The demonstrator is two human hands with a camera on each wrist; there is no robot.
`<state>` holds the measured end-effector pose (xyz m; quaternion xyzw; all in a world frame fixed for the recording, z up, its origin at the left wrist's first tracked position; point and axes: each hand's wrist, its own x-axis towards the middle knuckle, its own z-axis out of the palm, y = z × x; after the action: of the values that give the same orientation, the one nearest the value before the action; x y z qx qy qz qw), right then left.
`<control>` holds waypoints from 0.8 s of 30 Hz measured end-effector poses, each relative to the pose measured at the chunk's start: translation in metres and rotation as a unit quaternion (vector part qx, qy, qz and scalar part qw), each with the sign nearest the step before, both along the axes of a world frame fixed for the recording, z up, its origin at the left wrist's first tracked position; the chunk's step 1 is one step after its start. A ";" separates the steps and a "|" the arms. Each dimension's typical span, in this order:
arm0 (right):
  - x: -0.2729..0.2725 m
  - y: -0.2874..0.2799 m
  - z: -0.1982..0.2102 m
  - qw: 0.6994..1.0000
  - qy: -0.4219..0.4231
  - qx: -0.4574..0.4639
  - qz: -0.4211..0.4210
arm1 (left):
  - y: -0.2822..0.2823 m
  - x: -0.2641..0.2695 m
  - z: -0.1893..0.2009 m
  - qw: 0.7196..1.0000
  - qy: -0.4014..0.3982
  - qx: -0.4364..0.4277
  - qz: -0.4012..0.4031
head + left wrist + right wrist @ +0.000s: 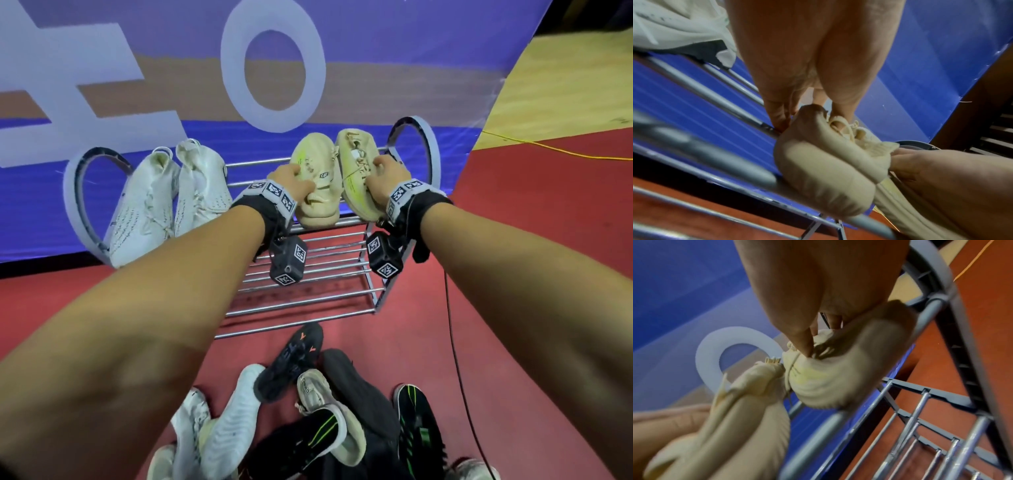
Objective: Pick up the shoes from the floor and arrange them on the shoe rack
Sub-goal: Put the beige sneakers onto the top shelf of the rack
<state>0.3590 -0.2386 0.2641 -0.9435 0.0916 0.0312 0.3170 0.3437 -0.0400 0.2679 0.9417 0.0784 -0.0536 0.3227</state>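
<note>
**Risk of shoes tipping off the rack's top shelf**

Both hands were on a pair of beige shoes on the top shelf of the shoe rack [310,291]. The left hand [291,180] had its fingers curled into the collar of the left beige shoe [317,181]. The right hand [382,174] pinched the laces of the right beige shoe [356,168].

Both heels overhung the rack's front rail. If released there, either shoe would probably tip forward between the bars or onto the floor.

A white pair [168,202] stood at the rack's left end. A sideways push could crowd it.

Several shoes [308,394] lay on the floor in front of the rack.
</note>
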 end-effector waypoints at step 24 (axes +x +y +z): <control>-0.263 0.050 -0.006 0.986 0.058 -0.079 0.136 | 0.054 -0.263 0.006 0.995 0.011 0.060 -0.072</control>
<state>0.0963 -0.1890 0.2579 -0.9658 -0.0172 0.1210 0.2286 0.0803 0.0141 0.2743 0.9620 0.0166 -0.0827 0.2599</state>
